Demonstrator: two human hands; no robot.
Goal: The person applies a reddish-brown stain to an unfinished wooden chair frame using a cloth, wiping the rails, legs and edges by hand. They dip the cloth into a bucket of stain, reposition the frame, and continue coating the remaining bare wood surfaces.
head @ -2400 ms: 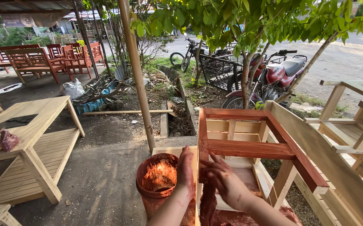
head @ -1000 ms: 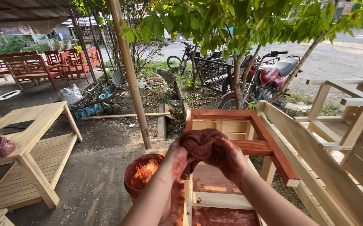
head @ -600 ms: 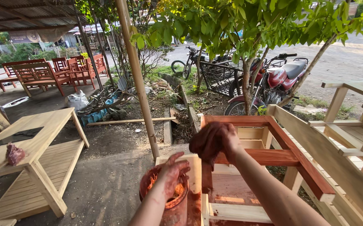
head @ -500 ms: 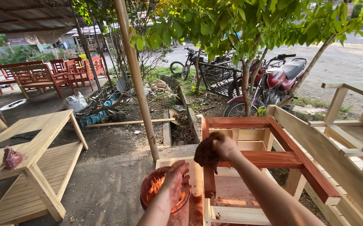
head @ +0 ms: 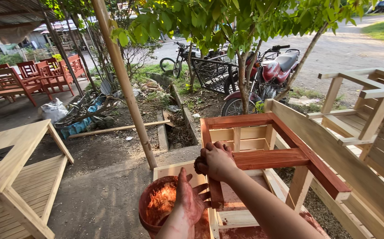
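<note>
Right hand (head: 218, 159) clenched on a stain-soaked rag (head: 199, 166) at the wooden frame (head: 262, 158)'s near-left corner, left hand (head: 188, 201) spread open over the stain bucket (head: 156, 207); excess stain may drip onto bare slats.

1. Ground (head: 103, 199): bare grey concrete, turning to dirt farther out.
2. On it: partly red-stained wooden frame (head: 262, 155), legs down.
3. Stain bucket (head: 156, 206) just left of the frame.
4. Unfinished pale wood table (head: 15, 177) at far left.
5. Bamboo post (head: 125, 88) rises between table and frame.
</note>
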